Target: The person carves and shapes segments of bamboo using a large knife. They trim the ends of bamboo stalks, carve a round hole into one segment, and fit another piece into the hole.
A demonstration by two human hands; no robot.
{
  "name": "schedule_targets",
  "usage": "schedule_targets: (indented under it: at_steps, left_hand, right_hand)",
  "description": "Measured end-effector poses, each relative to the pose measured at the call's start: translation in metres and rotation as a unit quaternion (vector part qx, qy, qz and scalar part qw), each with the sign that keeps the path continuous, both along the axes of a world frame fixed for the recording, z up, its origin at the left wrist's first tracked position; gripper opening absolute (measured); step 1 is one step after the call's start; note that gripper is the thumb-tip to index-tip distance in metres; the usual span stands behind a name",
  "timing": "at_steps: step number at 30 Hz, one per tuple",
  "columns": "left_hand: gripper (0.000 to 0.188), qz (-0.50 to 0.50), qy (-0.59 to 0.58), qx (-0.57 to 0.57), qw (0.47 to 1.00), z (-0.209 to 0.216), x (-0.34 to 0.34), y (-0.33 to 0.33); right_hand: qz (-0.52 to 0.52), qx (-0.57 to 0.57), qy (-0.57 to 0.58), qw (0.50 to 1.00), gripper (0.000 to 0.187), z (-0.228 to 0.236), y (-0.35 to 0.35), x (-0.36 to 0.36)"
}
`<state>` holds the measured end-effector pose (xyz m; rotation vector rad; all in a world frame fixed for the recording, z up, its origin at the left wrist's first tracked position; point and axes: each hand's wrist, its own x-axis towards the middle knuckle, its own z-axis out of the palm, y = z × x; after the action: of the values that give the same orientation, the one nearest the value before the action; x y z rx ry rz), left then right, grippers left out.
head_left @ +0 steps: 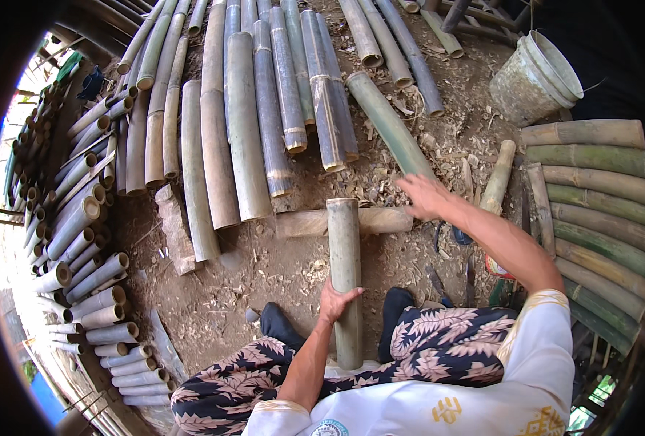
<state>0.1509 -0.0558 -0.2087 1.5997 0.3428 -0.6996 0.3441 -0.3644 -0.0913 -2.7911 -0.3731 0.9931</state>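
A pale green-grey bamboo tube (345,251) stretches away from my lap, its far end resting across a short wooden log (382,221) on the ground. My left hand (336,301) is wrapped around the tube near its middle, thumb over the top. To the right, my right hand (426,198) reaches forward with its fingers stretched out and apart. Just beyond it lies a longer green bamboo pole (389,129), whose near end the hand partly covers; whether they touch I cannot tell. The bamboo tube's near end lies between my legs.
Several long bamboo poles (246,131) lie side by side ahead. Cut tubes are stacked at the left (108,274), and split-looking green and tan lengths (602,214) line the right. A dirty white bucket (533,80) stands at back right. A knife (439,283) lies among wood shavings.
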Motion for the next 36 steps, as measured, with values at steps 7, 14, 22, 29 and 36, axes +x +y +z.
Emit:
schedule_targets:
  at_steps: [7, 14, 22, 29, 36]
  left_hand:
    - [0.077, -0.001, 0.01, -0.065, 0.998, 0.014, 0.005, -0.002]
    - [0.071, 0.022, 0.057, -0.09, 0.994, 0.015, -0.028, 0.004]
    - [0.065, 0.086, 0.064, -0.091, 0.99, 0.022, -0.028, -0.014]
    - [0.063, 0.105, 0.022, -0.091, 0.99, 0.028, -0.006, -0.038]
    - [0.068, 0.107, 0.055, -0.1, 0.988, 0.01, -0.036, -0.031]
  right_hand:
    - [0.0, 0.037, -0.132, 0.991, 0.097, -0.056, 0.006, -0.073]
    - [0.067, 0.089, -0.265, 0.958, 0.062, -0.111, 0.035, -0.061]
    - [-0.014, 0.174, -0.22, 0.96, 0.092, -0.094, 0.049, -0.052]
    - [-0.393, 0.031, -0.22, 0.892, 0.117, -0.093, -0.046, -0.047]
    - [-0.509, 0.491, 0.025, 0.706, 0.102, -0.053, -0.047, -0.05]
